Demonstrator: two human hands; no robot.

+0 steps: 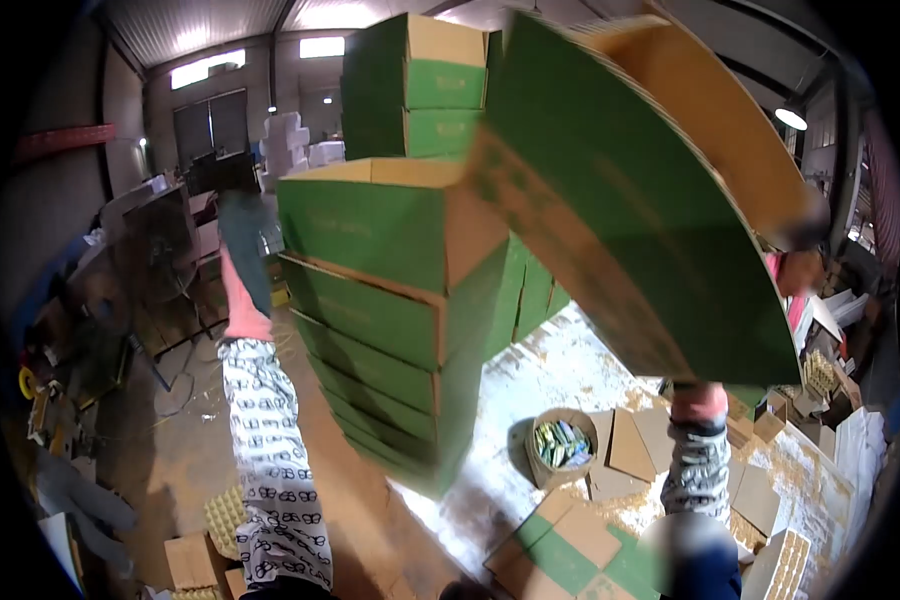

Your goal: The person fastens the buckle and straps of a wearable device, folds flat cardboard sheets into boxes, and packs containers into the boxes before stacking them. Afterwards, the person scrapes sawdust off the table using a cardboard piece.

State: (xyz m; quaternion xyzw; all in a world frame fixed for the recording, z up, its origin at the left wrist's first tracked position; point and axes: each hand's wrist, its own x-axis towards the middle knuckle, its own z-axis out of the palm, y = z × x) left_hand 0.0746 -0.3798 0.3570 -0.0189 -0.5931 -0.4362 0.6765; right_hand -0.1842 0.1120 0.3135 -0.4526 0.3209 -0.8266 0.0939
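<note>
My left hand (244,240), in a dark glove with a pink cuff, is raised beside the left edge of a tall stack of green and brown cartons (370,225); its fingers are blurred. A large open green carton (630,210) hangs tilted at the upper right, its lower left side against the top of the stack. Below that carton's bottom edge shows the pink cuff at my right hand (700,402); the carton hides the fingers. The top carton of the stack has its upper side open.
More green cartons (445,85) stand behind. A round bin (562,447) of small packets, flattened cardboard (560,545) and egg trays (225,522) lie on the floor. Another person (798,272) is partly visible behind the tilted carton. Machinery (160,250) stands left.
</note>
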